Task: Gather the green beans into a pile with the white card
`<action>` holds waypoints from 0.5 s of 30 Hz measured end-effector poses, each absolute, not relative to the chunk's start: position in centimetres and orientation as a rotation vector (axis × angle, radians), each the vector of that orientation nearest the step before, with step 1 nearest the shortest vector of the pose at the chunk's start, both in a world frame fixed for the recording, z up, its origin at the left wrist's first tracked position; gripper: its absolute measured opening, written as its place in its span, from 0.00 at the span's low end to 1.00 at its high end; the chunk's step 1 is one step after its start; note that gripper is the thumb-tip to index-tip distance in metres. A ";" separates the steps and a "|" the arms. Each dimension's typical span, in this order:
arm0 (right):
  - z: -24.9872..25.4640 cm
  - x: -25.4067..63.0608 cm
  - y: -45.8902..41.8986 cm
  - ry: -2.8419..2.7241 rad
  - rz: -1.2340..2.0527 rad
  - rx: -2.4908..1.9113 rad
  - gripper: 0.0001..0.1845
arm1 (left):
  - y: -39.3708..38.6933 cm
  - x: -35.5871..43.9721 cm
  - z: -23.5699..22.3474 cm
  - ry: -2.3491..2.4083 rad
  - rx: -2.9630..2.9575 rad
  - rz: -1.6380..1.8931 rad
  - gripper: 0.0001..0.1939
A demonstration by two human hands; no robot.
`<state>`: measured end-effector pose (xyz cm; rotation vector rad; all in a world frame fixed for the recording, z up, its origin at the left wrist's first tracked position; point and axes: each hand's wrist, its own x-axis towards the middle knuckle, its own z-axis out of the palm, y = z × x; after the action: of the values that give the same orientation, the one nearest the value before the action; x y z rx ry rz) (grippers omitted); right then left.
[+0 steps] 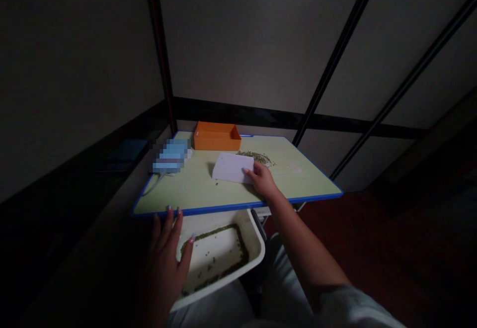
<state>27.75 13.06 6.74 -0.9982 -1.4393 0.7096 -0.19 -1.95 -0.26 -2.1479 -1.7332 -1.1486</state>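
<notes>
The right hand [264, 181] pinches the white card [231, 168] at its right end, over the counter [313, 184], just in front of the small grains [261, 158]; a jerky stroke could scatter them (they look light enough to roll). The card's free end points left, its long axis roughly along the near edge. The left hand [166, 261], fingers spread, reaches that edge beside the white tub [259, 256].
</notes>
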 end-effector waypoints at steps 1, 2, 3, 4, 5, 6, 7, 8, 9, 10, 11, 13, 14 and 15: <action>6.7 27.7 13.1 -1.443 0.721 -0.989 0.16 | -1.9 -0.2 -0.3 -1.732 -2.148 -1.154 0.36; 6.6 27.7 13.1 -1.447 0.733 -0.980 0.16 | -1.9 -0.2 -0.3 -1.729 -2.149 -1.159 0.36; 6.6 27.7 13.2 -1.450 0.746 -0.970 0.17 | -1.9 -0.1 -0.3 -1.724 -2.149 -1.164 0.36; 6.6 27.6 13.2 -1.454 0.758 -0.961 0.17 | -1.9 -0.1 -0.3 -1.721 -2.148 -1.167 0.36; 6.6 27.6 13.1 -1.458 0.769 -0.954 0.18 | -1.9 -0.1 -0.3 -1.719 -2.148 -1.167 0.36; 6.6 27.6 13.1 -1.462 0.781 -0.948 0.18 | -1.9 -0.2 -0.3 -1.717 -2.149 -1.167 0.36; 6.6 27.6 13.1 -1.467 0.792 -0.945 0.19 | -1.9 -0.2 -0.3 -1.715 -2.151 -1.167 0.36; 6.6 27.6 13.1 -1.471 0.802 -0.943 0.19 | -1.9 -0.2 -0.3 -1.716 -2.152 -1.167 0.36; 6.6 27.6 13.0 -1.476 0.812 -0.942 0.19 | -1.9 -0.2 -0.3 -1.719 -2.153 -1.166 0.36; 6.6 27.6 13.0 -1.481 0.822 -0.942 0.19 | -1.9 -0.2 -0.3 -1.723 -2.157 -1.164 0.36; 6.6 27.7 13.0 -1.486 0.831 -0.941 0.19 | -1.9 -0.3 -0.3 -1.727 -2.160 -1.164 0.37; 6.6 27.7 13.0 -1.492 0.846 -0.936 0.19 | -1.9 -0.3 -0.3 -1.730 -2.163 -1.167 0.37; 6.6 27.7 13.0 -1.495 0.854 -0.931 0.18 | -1.9 -0.3 -0.3 -1.728 -2.162 -1.170 0.37; 6.6 27.7 13.0 -1.497 0.861 -0.924 0.18 | -1.9 -0.3 -0.3 -1.723 -2.159 -1.172 0.37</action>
<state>27.70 13.01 6.64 -0.9245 -1.4974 0.8608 -0.25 -1.91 -0.29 -2.1595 -1.7228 -1.1715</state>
